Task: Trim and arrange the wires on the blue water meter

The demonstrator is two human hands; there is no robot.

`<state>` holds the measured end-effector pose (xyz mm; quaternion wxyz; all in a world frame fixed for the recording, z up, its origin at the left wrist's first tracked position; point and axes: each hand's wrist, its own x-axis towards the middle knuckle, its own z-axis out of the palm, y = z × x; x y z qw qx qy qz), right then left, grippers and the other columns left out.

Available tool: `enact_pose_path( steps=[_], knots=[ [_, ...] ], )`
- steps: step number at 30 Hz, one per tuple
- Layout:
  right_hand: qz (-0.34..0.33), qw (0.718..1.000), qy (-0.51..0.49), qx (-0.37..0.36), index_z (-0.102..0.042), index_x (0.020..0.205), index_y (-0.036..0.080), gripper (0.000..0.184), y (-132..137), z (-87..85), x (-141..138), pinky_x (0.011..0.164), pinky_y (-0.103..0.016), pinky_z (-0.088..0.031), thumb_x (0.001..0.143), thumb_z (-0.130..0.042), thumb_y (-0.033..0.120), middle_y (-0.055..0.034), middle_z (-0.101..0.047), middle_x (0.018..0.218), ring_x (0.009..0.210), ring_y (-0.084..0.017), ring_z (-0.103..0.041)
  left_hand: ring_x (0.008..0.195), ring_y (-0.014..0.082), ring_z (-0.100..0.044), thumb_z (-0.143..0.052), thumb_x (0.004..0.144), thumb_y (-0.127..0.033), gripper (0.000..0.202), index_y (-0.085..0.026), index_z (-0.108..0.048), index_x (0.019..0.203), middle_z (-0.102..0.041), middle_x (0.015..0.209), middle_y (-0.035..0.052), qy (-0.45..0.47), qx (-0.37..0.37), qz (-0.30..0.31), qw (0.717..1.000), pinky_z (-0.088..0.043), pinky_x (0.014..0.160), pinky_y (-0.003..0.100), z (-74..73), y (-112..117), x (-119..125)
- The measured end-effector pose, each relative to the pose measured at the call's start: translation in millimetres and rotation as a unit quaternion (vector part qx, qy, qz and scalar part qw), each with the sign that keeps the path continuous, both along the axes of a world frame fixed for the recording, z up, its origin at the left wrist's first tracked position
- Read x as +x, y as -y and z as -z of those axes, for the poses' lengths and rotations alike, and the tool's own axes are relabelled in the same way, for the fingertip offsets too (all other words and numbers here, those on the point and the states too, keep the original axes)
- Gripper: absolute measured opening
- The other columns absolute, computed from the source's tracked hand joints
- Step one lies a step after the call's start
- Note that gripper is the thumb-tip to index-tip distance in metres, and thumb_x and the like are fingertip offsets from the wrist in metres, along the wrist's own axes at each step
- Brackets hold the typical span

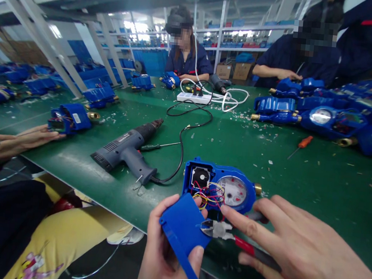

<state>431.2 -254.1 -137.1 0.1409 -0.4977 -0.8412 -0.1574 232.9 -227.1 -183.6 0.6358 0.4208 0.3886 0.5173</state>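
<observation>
The cover [182,231] at the lower middle of the frame is smooth, matt blue plastic. Just above it, the water meter [233,190] has a glossier blue plastic housing, a clear shiny dial window, thin plastic-coated wires [211,197] and a brass-coloured metal fitting [258,189]. The pliers [238,242] have dull grey metal jaws and a glossy red handle sleeve. Left of centre, the drill [129,149] is matt grey plastic with a dark, worn metal chuck. The tabletop [300,181] is green, smooth and faintly shiny. At upper middle the power strip [193,97] is glossy white plastic, and the boxes [241,70] behind it are brown cardboard.
</observation>
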Motion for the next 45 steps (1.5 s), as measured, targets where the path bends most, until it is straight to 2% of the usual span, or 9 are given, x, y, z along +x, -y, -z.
enact_pose_path(
  steps=[5, 9, 13, 19, 22, 29, 33, 41, 45],
  knots=[
    [-0.009, 1.0, -0.014, -0.011, -0.059, 0.128, 0.022, 0.04, 1, 0.0, -2, 0.05, -0.032, -0.05, 0.097, -0.04, 0.038, -0.0134, -0.059, 0.092, 0.075, -0.026, -0.058, 0.105, 0.0251, -0.068, -0.073, 0.078, -0.022, 0.061, -0.027, -0.038, 0.128, -0.065, 0.124, 0.0107, -0.008, 0.032, 0.017, 0.999, -0.056, 0.089, 0.029, 0.9, 3, 2],
    [0.011, 0.999, -0.027, -0.022, -0.054, 0.131, 0.025, 0.041, 4, 0.7, -1, 0.064, -0.036, -0.051, 0.099, -0.033, 0.04, -0.011, -0.059, 0.102, 0.087, -0.026, -0.057, 0.099, 0.0211, -0.07, -0.071, 0.08, -0.028, 0.056, -0.027, -0.041, 0.127, -0.067, 0.12, 0.0081, -0.038, 0.067, -0.002, 0.997, -0.057, 0.085, 0.025, -3.3, 2, 4],
    [0.02, 0.999, -0.04, -0.018, -0.054, 0.126, 0.021, 0.036, 7, 0.7, 2, 0.08, -0.041, -0.046, 0.1, -0.034, 0.034, -0.0095, -0.056, 0.113, 0.102, -0.026, -0.051, 0.099, 0.0176, -0.07, -0.07, 0.08, -0.029, 0.054, -0.028, -0.041, 0.126, -0.068, 0.118, 0.0067, -0.039, 0.076, -0.016, 0.996, -0.056, 0.086, 0.021, -8.2, -1, 6],
    [0.012, 0.999, -0.037, -0.008, -0.058, 0.123, 0.02, 0.034, 6, 2.4, 1, 0.081, -0.042, -0.042, 0.099, -0.039, 0.032, -0.0095, -0.057, 0.11, 0.098, -0.026, -0.05, 0.103, 0.0208, -0.069, -0.07, 0.08, -0.028, 0.055, -0.025, -0.039, 0.126, -0.066, 0.122, 0.0114, -0.033, 0.046, -0.019, 0.998, -0.057, 0.088, 0.024, -11.1, 2, 8],
    [0.013, 0.999, -0.033, 0.003, -0.059, 0.124, 0.021, 0.035, 4, 1.9, -1, 0.081, -0.041, -0.042, 0.1, -0.037, 0.033, -0.0087, -0.058, 0.107, 0.095, -0.024, -0.052, 0.103, 0.0197, -0.069, -0.071, 0.079, -0.027, 0.056, -0.025, -0.039, 0.125, -0.066, 0.121, 0.0107, -0.037, 0.041, -0.027, 0.998, -0.057, 0.088, 0.022, -11.2, 3, 8],
    [0.003, 1.0, -0.005, 0.028, -0.063, 0.119, 0.022, 0.036, 2, -2.6, -1, 0.067, -0.036, -0.046, 0.101, -0.034, 0.032, -0.0073, -0.064, 0.093, 0.083, -0.024, -0.057, 0.099, 0.0205, -0.07, -0.073, 0.077, -0.027, 0.058, -0.023, -0.04, 0.125, -0.068, 0.118, 0.0118, -0.049, 0.04, -0.038, 0.997, -0.058, 0.084, 0.022, -10.8, 4, 8],
    [-0.011, 0.999, 0.022, 0.039, -0.063, 0.116, 0.02, 0.037, 1, -3.8, 2, 0.056, -0.034, -0.048, 0.101, -0.031, 0.029, -0.0071, -0.065, 0.084, 0.074, -0.024, -0.059, 0.097, 0.0177, -0.071, -0.073, 0.076, -0.028, 0.057, -0.024, -0.041, 0.124, -0.07, 0.116, 0.009, -0.047, 0.034, -0.035, 0.998, -0.057, 0.083, 0.019, -11.0, 5, 9],
    [-0.037, 0.999, 0.027, 0.017, -0.061, 0.115, 0.018, 0.036, -4, -6.0, 8, 0.047, -0.031, -0.045, 0.101, -0.029, 0.026, -0.0044, -0.062, 0.077, 0.061, -0.019, -0.06, 0.098, 0.018, -0.071, -0.073, 0.077, -0.029, 0.057, -0.025, -0.04, 0.124, -0.069, 0.117, 0.0087, -0.037, 0.023, -0.017, 0.999, -0.058, 0.084, 0.021, -10.1, 5, 9],
    [-0.046, 0.999, -0.004, -0.014, -0.059, 0.115, 0.018, 0.032, -2, -5.0, 8, 0.043, -0.029, -0.043, 0.101, -0.032, 0.028, -0.0038, -0.06, 0.077, 0.059, -0.018, -0.058, 0.098, 0.0166, -0.07, -0.069, 0.081, -0.027, 0.053, -0.026, -0.04, 0.126, -0.068, 0.117, 0.0078, -0.06, 0.06, -0.014, 0.996, -0.057, 0.085, 0.021, -8.9, 3, 7]
  ],
)
